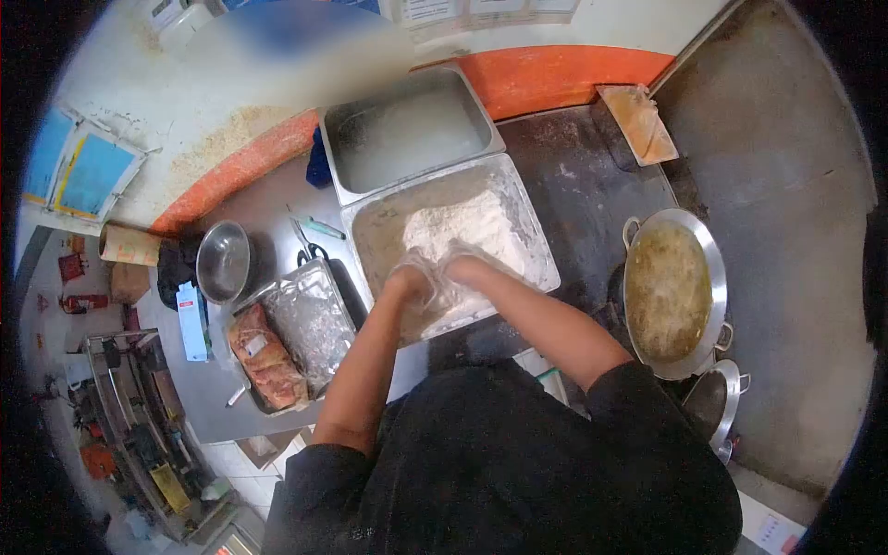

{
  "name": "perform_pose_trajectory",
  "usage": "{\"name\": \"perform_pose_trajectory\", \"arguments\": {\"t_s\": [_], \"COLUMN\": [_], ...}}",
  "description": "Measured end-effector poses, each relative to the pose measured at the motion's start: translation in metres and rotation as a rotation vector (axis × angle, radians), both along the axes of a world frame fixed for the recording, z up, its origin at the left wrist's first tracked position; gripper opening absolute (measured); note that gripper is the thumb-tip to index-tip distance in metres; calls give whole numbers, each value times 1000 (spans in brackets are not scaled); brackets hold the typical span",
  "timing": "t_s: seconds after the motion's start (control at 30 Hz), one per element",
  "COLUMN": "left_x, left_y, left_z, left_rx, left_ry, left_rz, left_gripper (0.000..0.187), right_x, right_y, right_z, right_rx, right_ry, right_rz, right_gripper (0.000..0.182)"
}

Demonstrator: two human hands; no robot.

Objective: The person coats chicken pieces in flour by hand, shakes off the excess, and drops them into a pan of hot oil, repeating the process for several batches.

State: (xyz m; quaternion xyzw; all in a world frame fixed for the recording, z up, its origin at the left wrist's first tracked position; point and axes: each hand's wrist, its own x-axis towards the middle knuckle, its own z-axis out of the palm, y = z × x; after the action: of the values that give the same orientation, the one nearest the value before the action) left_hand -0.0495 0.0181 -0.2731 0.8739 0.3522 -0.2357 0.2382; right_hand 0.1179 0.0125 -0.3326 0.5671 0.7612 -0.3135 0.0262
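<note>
Fingers (435, 264) buried, perhaps, in flour (462, 227).

My hands (435, 273) rest in the flour tray (518, 217); second tray (481, 102) behind it, meat tray (344, 277) left, wok (708, 245) right.

Steel counter (277, 199); trays (518, 222), perhaps scissors (305, 242).

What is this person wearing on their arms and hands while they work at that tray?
Both hands, the left hand and the right hand, are covered by thin, clear, crinkly plastic gloves dusted with white flour. The forearms are bare. Black sleeves are pushed up to about the elbows, part of a black top. No watch or jewellery shows.
</note>
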Motion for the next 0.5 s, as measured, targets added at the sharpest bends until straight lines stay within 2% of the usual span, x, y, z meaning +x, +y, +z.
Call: {"name": "perform_pose_trajectory", "arguments": {"t_s": [0.03, 0.07, 0.17, 0.23, 0.27, 0.3, 0.37, 0.4, 0.5], "left_x": [-3, -7, -16, -17, -11, -8, -17, -15, 7], "left_y": [3, 0, -7, -24, -30, -32, -20, -13, 9], "left_z": [-12, -14, -1, 43, 86, 108, 98, 93, 80], "left_rx": [17, 61, 239, 129, -39, -211, -181, -120, 151], "left_ry": [-24, -126, -517, -727, -794, -854, -675, -575, -266], "left_rz": [29, 158, 335, 550, 743, 934, 921, 855, 531], "left_gripper": [35, 34, 31, 28, 26, 25, 25, 27, 34], "right_x": [-2, -3, 4, 13, 19, 26, 42, 46, 13], "right_y": [2, 8, 21, 14, 12, 12, 30, 39, 40], "right_z": [8, 44, 116, 147, 165, 175, 154, 119, 138], "right_rx": [3, 55, 227, 168, 58, -53, -27, -54, -109], "right_ry": [-36, -145, -398, -176, 110, 397, 354, 430, 244], "right_rz": [32, 193, 506, 229, -117, -461, -402, -541, -515], "right_gripper": [32, 32, 34, 37, 40, 42, 52, 54, 46]}}
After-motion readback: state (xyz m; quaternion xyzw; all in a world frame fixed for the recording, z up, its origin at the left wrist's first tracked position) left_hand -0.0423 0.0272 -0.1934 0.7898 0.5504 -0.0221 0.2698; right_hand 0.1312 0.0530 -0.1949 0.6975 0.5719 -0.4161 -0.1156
